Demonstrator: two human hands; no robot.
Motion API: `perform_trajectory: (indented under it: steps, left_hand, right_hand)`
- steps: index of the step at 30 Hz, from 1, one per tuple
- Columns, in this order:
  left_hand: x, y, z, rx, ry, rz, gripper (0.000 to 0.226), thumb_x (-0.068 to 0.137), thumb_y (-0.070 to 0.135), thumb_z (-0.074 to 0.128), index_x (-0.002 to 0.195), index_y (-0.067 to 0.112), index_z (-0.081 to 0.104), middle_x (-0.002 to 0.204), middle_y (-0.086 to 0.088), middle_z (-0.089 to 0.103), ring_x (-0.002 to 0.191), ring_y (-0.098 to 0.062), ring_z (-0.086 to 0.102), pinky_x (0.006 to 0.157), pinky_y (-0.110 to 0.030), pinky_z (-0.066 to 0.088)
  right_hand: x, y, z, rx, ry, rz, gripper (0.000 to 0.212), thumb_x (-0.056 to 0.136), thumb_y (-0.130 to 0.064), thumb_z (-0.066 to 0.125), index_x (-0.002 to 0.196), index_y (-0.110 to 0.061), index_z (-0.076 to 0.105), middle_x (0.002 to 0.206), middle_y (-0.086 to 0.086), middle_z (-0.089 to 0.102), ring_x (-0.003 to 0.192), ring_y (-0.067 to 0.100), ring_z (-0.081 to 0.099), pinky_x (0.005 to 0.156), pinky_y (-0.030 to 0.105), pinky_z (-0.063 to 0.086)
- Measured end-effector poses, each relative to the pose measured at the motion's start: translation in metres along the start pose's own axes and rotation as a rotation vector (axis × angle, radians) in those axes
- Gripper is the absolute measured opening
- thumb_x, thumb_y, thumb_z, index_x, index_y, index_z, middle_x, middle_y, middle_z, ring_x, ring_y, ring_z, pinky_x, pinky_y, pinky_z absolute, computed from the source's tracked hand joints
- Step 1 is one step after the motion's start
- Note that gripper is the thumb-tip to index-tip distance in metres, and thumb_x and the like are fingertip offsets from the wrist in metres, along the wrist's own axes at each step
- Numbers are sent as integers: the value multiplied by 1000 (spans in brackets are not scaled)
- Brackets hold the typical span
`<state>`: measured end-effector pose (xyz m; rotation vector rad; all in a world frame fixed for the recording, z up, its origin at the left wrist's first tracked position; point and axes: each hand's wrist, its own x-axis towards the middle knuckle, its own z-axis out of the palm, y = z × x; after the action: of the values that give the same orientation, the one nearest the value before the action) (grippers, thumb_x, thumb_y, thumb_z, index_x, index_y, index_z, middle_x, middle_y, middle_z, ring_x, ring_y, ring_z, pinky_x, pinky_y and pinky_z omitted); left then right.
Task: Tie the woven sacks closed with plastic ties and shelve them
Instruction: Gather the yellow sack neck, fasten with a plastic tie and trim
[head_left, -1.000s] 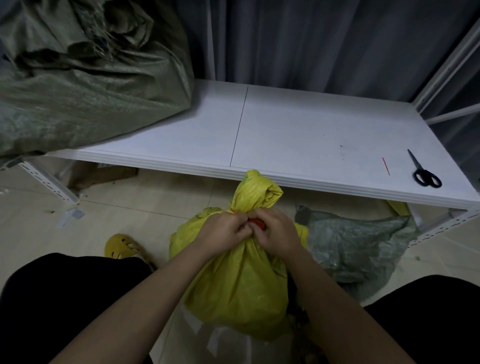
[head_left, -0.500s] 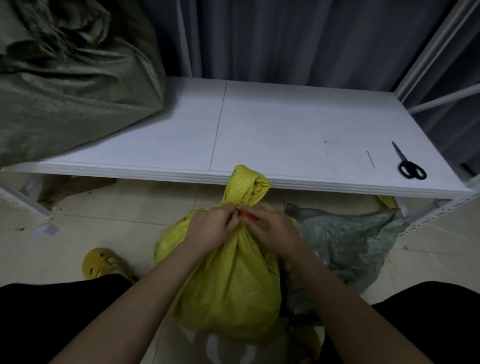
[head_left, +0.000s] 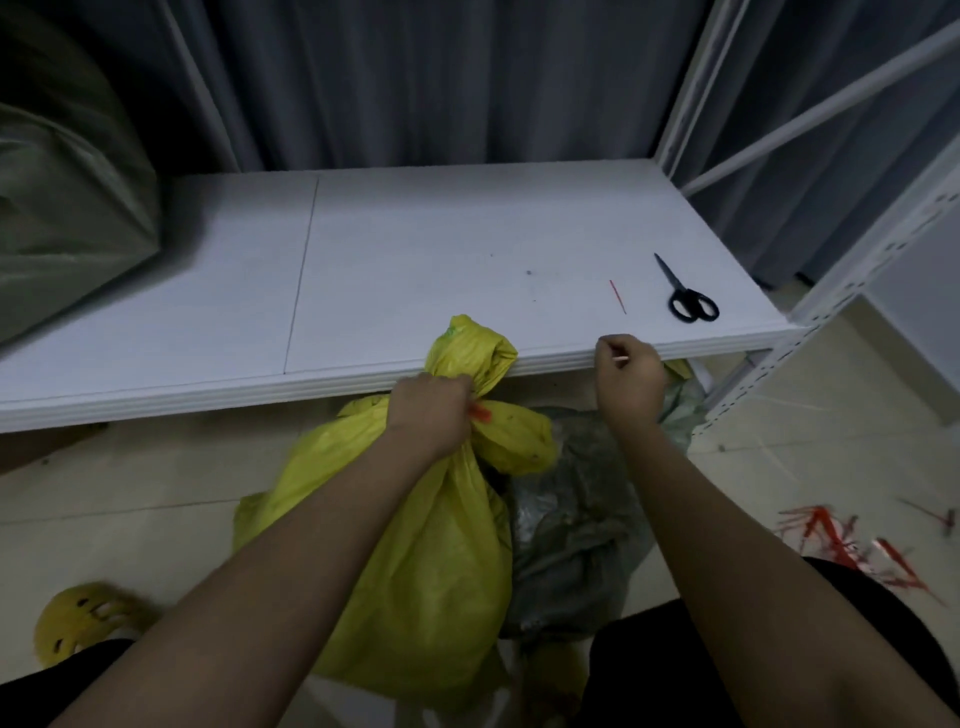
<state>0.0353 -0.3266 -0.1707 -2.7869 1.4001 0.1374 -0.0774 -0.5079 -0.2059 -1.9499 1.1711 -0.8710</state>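
Note:
A yellow woven sack (head_left: 415, 561) stands on the floor in front of the white shelf (head_left: 415, 260), its gathered top reaching above the shelf edge. My left hand (head_left: 431, 410) grips the sack's neck. A red plastic tie (head_left: 480, 413) shows at the neck just beside that hand. My right hand (head_left: 628, 379) is off to the right at the shelf's front edge, away from the sack, with its fingers curled and pinching a thin strip whose pale tip sticks out. I cannot see any strand running between that strip and the neck.
Black scissors (head_left: 685, 299) and a loose red tie (head_left: 618, 297) lie on the shelf's right end. A big green sack (head_left: 67, 218) fills its left end. A grey-green sack (head_left: 576, 509) lies behind the yellow one. Red ties (head_left: 852, 540) litter the floor at right; a yellow slipper (head_left: 83, 618) lies at left.
Both hands were together at the sack's neck. My right hand has since pulled away to the right and up to the shelf edge, while the left stays gripping the neck.

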Motion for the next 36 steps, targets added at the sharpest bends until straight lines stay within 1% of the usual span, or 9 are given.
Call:
perform_trajectory:
  steps: [3,7,10,17,21,26,29,32,36]
  left_hand:
    - [19,15,-8,175,-83,78,24,93,34,46,110,20,56,112,-7,62,110,-28,54,87,-33,37]
    - [46,38,-15,366,-177,111,32,91,44,51,111,20,57,115,-3,60,112,-24,52,97,-33,31]
    - [62,51,-16,444,-237,113,28,92,35,51,113,18,55,117,-1,58,113,-22,52,98,-32,31]
    - [84,62,-19,520,-364,106,23,91,34,51,110,21,56,114,3,58,108,-17,55,83,-27,35]
    - [87,61,-16,501,-344,118,13,91,34,51,96,22,54,107,4,60,101,-17,57,76,-26,33]
    - [76,55,-14,479,-267,145,24,92,35,51,106,16,57,111,0,58,107,-23,55,84,-29,36]
    - [63,47,-12,454,-235,149,29,91,34,50,111,15,59,113,-4,61,110,-24,54,92,-32,35]
    - [43,38,-11,361,-178,133,26,92,28,47,114,18,57,117,-6,60,114,-25,51,93,-33,35]
    - [8,17,-8,197,-58,92,24,93,25,42,111,21,57,116,-3,61,111,-25,53,84,-32,39]
  right_hand:
    - [31,18,-13,-103,85,-23,28,94,-22,50,110,-7,66,111,17,61,100,33,57,82,36,47]
    - [64,38,-22,-328,105,-31,34,98,-19,41,125,-5,58,132,17,52,120,35,42,93,40,36]
    - [92,51,-23,-485,53,-66,37,98,-15,37,131,-5,51,140,16,45,125,36,38,98,45,33]
    - [138,57,-21,-542,65,79,30,99,-14,39,120,0,53,123,21,55,116,37,43,92,47,37]
    - [146,53,-16,-555,42,186,32,95,-13,47,124,0,47,126,23,50,120,38,41,94,45,38]
    - [143,36,-21,-544,-13,247,36,91,-10,55,124,2,46,127,22,50,121,37,43,97,42,39]
    - [125,25,-23,-459,10,172,33,93,-12,51,123,2,46,124,23,52,115,38,49,94,42,41]
    - [95,4,-19,-151,-15,135,32,96,-13,47,126,-1,45,125,20,50,109,35,53,90,38,43]
    - [46,-38,-6,291,-157,176,32,89,-2,57,119,-2,47,116,18,57,101,29,59,75,23,43]
